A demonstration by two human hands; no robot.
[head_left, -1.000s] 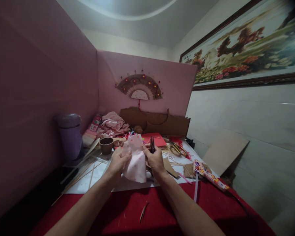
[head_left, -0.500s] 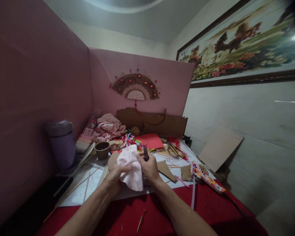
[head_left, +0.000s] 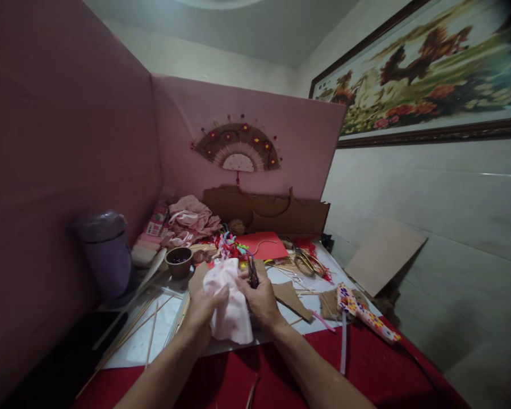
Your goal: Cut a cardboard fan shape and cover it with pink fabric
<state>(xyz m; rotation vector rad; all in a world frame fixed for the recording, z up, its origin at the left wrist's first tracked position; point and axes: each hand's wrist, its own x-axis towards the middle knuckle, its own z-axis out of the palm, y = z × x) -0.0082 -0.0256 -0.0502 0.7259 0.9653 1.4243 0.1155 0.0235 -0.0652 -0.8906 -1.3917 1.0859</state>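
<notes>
My left hand [head_left: 204,309] pinches the pink cloth [head_left: 229,304], held up just above the counter [head_left: 153,335]. My right hand [head_left: 260,300] is closed on small dark scissors [head_left: 252,271] and the cloth's edge. Soft, light, floppy: best gripped near the cutting edge.

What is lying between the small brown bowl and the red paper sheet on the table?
In the head view, a bunch of colourful curled ribbons lies between the brown bowl and the red paper sheet.
</notes>
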